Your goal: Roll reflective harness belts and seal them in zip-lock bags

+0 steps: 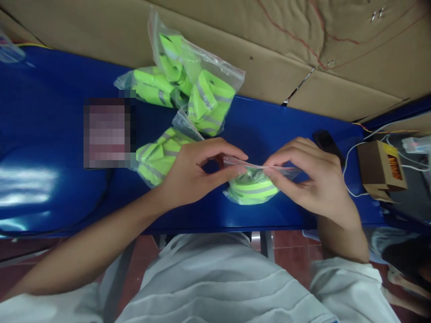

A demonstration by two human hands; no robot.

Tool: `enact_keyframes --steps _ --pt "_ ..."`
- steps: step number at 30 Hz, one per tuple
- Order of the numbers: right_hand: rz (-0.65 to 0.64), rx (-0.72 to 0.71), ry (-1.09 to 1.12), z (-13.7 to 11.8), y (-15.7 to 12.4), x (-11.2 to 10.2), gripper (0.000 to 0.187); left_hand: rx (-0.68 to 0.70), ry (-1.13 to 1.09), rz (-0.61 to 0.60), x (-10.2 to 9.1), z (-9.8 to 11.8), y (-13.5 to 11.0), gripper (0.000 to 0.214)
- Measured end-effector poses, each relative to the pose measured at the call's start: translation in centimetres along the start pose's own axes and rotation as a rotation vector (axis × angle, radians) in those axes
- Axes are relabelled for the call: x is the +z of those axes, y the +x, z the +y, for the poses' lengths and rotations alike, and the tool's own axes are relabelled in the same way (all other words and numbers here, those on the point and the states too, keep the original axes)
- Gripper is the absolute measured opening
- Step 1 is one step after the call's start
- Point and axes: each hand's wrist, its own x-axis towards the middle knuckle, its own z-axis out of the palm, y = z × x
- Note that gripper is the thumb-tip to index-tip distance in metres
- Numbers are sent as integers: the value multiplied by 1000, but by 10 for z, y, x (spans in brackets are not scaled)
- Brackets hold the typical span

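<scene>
A small clear plastic bag [253, 187] holding a folded neon-green band with grey stripes lies on the blue table [50, 148] near its front edge. My left hand [195, 172] pinches the bag's top strip from the left with thumb and fingers. From the right, my right hand [311, 181] pinches the same strip, fingers closed on it. Just behind my left hand lies another bagged green band [158, 157].
More bags of green bands [198, 85] are piled at the table's back against a cardboard wall [303, 40]. A black object [327, 142] lies behind my right hand. At the right stand a small cardboard box [382, 168] and white wires [350, 157].
</scene>
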Motion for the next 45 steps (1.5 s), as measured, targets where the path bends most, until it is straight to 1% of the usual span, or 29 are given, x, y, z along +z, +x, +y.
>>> enact_keyframes --steps 3,6,10,14,18,23,28,31,35,38,42,45 --pt "-124 -17 -25 1 11 -9 9 -70 -111 24 -1 -7 0 11" --pt "-190 -83 -58 -1 23 -16 6 -114 -139 33 -1 -10 1 14" --pt "-285 -112 -65 -2 37 -19 7 -105 -135 46 -1 -10 0 20" --pt "-336 -133 -22 5 43 -21 4 -88 -132 14 -2 -11 0 18" --pt "-343 -131 8 9 42 -21 5 -80 -137 -14 -1 -10 -1 18" --pt "-333 -124 27 8 43 -14 4 -96 -140 47 2 -8 -3 19" --pt "-310 -166 19 6 45 -9 11 -105 -140 44 4 -9 -5 23" --pt "-305 -137 -2 4 43 -10 9 -143 -197 51 4 -10 -5 25" --pt "-342 -110 4 -1 42 -10 3 -226 -300 9 5 -11 -5 24" --pt "-355 -107 -27 -6 41 -11 8 -253 -337 -14 5 -10 -5 22" --pt "-332 -59 -52 -10 41 -13 8 -242 -344 -1 4 -8 -6 23" --pt "-332 -61 -41 -10 41 -12 11 -213 -315 14 6 -9 -7 20"
